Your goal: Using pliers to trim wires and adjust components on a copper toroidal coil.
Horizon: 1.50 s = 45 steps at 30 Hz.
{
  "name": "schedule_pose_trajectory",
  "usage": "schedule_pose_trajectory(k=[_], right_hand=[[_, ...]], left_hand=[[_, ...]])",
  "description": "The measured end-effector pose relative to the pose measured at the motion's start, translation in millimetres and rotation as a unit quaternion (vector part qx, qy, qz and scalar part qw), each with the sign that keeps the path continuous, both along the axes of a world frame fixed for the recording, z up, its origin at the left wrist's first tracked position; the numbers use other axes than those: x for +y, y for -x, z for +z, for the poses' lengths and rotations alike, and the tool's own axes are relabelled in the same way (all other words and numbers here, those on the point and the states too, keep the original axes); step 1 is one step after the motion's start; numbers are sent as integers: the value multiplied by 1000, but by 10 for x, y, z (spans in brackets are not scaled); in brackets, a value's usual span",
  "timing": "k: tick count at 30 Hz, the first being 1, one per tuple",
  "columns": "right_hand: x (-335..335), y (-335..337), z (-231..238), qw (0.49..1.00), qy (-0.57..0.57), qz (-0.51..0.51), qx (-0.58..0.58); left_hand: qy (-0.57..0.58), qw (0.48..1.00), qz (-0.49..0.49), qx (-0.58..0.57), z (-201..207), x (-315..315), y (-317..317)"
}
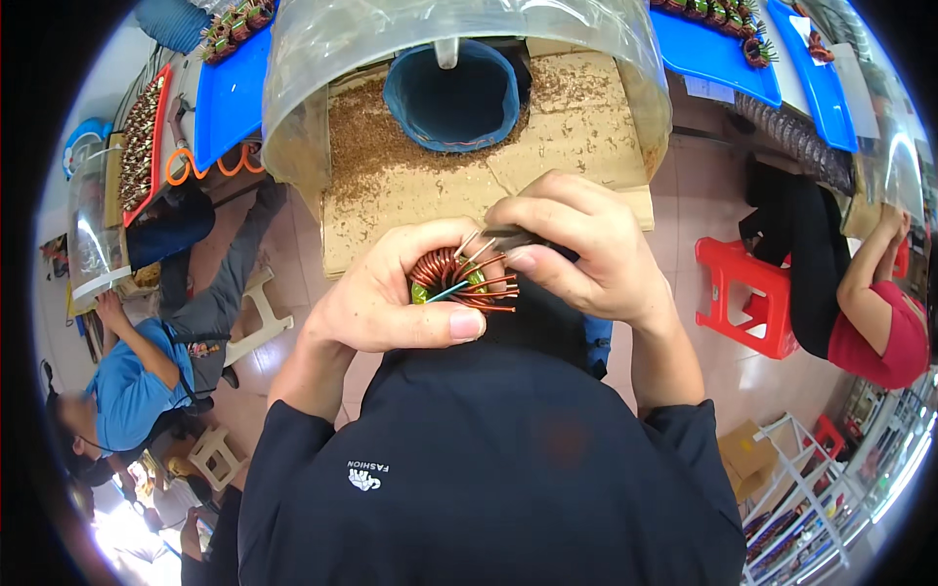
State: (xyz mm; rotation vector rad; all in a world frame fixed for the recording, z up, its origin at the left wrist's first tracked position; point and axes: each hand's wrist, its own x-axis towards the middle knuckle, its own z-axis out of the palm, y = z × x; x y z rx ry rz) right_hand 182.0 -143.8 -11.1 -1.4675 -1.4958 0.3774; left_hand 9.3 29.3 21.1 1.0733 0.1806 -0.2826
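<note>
My left hand (376, 298) is closed round a ring-shaped coil (442, 266) wound with reddish copper wire, with yellow-green tape on its core. Several wire ends stick out of the coil toward the right; a couple look bare and silvery. A thin teal strip or wire (449, 291) lies across the coil by my left thumb. In my right hand (601, 254) I grip a dark, flat, blade-like tool (518, 237), its exact kind mostly hidden by my fingers. The tool's tip is at the upper wire ends, close against my left fingers.
Ahead, a clear plastic hood (293, 127) arches over cardboard (576, 127) strewn with brown scraps and a blue duct opening (449, 98). Blue trays (230, 112) with coils stand at both sides. A red tray (156, 98) sits far left. People work left and right; a red stool (743, 293) stands right.
</note>
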Motion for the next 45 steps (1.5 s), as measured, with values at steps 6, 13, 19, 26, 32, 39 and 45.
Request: schedule_pose_trajectory(k=[6,13,19,26,32,39,45], right_hand=[[-30,-39,-57,997,2,62,-36],[10,-46,-87,995,55,77,11],[17,149,-157,968,-1,-166,186],[160,380,-165,976,-69,-189,89],[385,281,-318,960,-121,-223,117],[567,255,-274,955,-151,-213,143],[617,239,-304,954,-135,-217,159]], left_hand=[[-15,994,-105,3,-85,71,12],[-13,997,-46,59,-119,-4,21],[-13,995,99,20,-133,-102,-63],[-28,982,188,-13,-253,-228,-280],[-49,973,219,-48,-323,-187,-441],[-67,956,273,-85,-339,-148,-503],[-80,951,284,-86,-333,-106,-552]])
